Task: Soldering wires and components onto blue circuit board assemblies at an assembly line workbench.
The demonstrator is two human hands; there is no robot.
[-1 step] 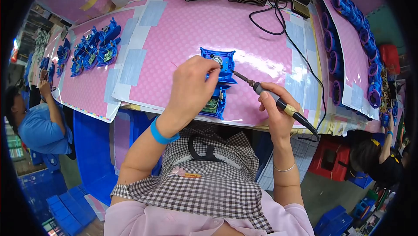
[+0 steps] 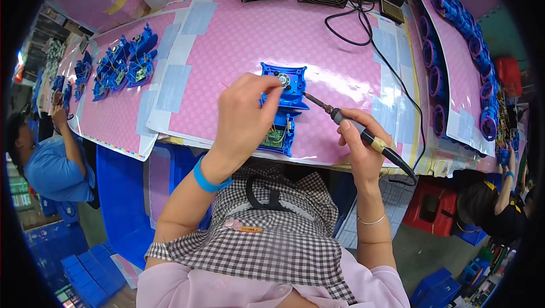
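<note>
While the right hand (image 2: 366, 137) gripped a soldering iron (image 2: 336, 116), its tip near the right edge of the upper blue housing (image 2: 298, 73), the left hand (image 2: 244, 112) bent its fingers over that housing's other side; whether they pinched anything could not be told. The housing lay open on the pink worktop (image 2: 244, 30), just beyond a circuit board (image 2: 275, 137); the step looked like soldering, and the next move seemed to call for steady fingers and careful aim.
</note>
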